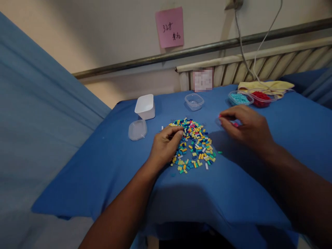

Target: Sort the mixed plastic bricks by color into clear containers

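A heap of small toy building bricks [198, 145] in yellow, teal, white, green, dark blue and pink lies spread on the blue cloth. My left hand [167, 143] is over the heap's left side, thumb and fingers closed together; whatever is between them cannot be made out. To the right of the heap, my right hand [247, 124] is raised with thumb and forefinger pinching a small pink brick [220, 116]. Beneath its fingers more pink pieces [235, 125] show, seemingly in a clear tub mostly hidden by the hand.
Behind the heap stands a clear tub [194, 102]. A white box [145, 107] and a clear lid [137, 130] are at the left. Far right are tubs of light-blue bricks [239, 98] and red bricks [260, 98], beside a yellow cloth [280, 85]. A radiator [275, 64] lines the wall.
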Demonstrator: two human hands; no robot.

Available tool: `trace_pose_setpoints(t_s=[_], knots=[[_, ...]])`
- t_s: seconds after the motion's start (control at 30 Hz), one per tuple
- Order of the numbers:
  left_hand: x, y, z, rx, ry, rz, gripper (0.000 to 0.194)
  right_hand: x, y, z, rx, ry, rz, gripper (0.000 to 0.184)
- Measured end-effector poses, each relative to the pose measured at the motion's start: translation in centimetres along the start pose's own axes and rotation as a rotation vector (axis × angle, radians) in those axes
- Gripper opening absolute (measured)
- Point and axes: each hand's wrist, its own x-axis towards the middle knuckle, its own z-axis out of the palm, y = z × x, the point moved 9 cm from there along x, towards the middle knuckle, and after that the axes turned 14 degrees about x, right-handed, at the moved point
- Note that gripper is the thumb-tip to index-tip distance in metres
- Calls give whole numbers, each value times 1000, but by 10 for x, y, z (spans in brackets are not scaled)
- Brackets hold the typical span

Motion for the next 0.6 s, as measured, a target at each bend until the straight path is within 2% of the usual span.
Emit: trace_pose_setpoints(t_s=[0.1,0.17,0.3,0.37,0.47,0.53,0.6], knots=[[4,3,-15,187,42,146,22,2,32,-19,-119,25,80,14],[6,2,-18,262,49,203,22,0,51,-18,-164,-35,130,17],[8,-5,-18,354,54,231,22,-9,76,-16,-228,-141,242,32],[7,-6,-14,370,37,256,22,-14,87,-17,-220,-190,328,45],[2,3,-2,368,-32,372,25,-25,104,-14,-190,-332,433,65],[-4,12,9,364,-92,480,29,-31,114,-10,-180,-418,431,72],[-11,20,19,369,-156,573,34,-35,120,-6,-182,-446,384,70]])
